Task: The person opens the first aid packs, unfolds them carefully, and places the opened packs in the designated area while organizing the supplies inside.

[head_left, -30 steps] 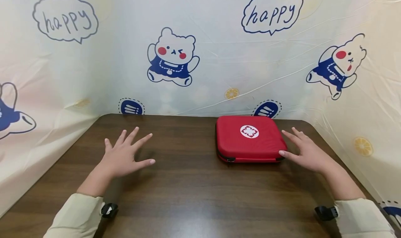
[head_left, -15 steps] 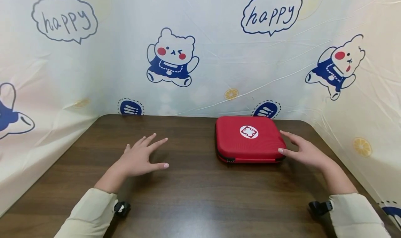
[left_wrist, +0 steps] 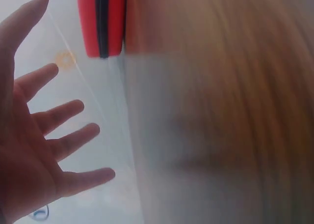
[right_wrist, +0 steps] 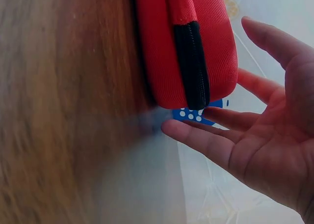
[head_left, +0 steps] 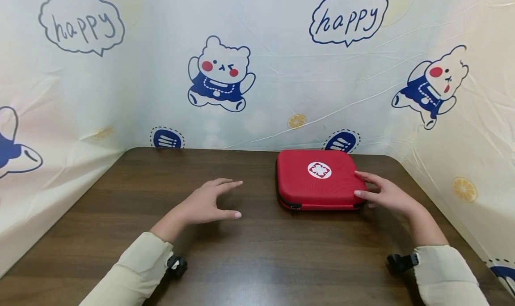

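Note:
A red zippered first-aid case (head_left: 318,185) with a white round emblem lies closed on the brown wooden table (head_left: 257,257), right of centre. At the case's right side is my right hand (head_left: 388,194), its thumb and index finger over the top edge; whether they touch cannot be told. In the right wrist view the right hand's fingers (right_wrist: 206,140) are spread beside the case's zippered end. My left hand (head_left: 205,203) hovers over the table left of the case, apart from it. Spread, straight fingers (left_wrist: 73,138) show in the left wrist view, with nothing held.
A pale printed cloth (head_left: 273,73) with bears and speech bubbles hangs behind the table and along both sides. Each forearm has a light sleeve, and black wrist cameras (head_left: 402,263) sit at the cuffs.
My left hand has moved right across the table towards the case. My right hand has shifted slightly left, closer over the case's right edge. The case has stayed in place.

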Motion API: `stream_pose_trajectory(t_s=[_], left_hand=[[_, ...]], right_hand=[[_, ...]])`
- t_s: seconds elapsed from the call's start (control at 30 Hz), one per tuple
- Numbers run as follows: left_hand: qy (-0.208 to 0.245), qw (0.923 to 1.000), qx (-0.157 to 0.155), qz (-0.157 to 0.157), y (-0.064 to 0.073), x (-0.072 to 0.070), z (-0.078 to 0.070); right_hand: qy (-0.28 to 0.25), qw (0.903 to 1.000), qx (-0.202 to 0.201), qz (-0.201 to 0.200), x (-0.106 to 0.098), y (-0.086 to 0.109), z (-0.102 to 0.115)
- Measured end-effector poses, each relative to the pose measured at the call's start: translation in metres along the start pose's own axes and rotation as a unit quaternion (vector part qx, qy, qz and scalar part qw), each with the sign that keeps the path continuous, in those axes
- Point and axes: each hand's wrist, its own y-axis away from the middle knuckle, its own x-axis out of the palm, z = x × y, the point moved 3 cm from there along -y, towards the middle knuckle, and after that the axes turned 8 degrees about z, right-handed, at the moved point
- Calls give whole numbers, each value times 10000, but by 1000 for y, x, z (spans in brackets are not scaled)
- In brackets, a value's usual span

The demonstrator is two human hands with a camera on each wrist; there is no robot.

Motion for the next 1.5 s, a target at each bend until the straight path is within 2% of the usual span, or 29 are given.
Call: stream_pose_trajectory(t_s=[0.27,0.43,0.67,0.77,0.9,1.07,1.4,1.5], left_hand=[[550,9971,528,91,-17,9,-19],[1010,9933,524,200,-26,17,-27],[1741,9829,470,361,-40,28,-38],[2081,9769,335,350,-45,33,-42],[2517,9671,-31,367,-51,43,-46],[2981,9527,-347,479,-62,57,-53],[3004,9485,-895,462,-82,82,-70],[2979,9478,-1087,335,-87,89,-76]], right_hand=[[-727,9971,184,110,1,-5,-5],[-1353,9904,281,28,2,-8,-8],[-1806,9820,550,-89,4,-10,-12],[-2099,9758,608,-109,5,-11,-14],[-2488,9665,626,-106,7,-11,-16],[-2664,9620,598,-69,8,-9,-17],[-2748,9594,620,-108,6,-5,-18],[-2757,9594,589,-91,6,-5,-19]])
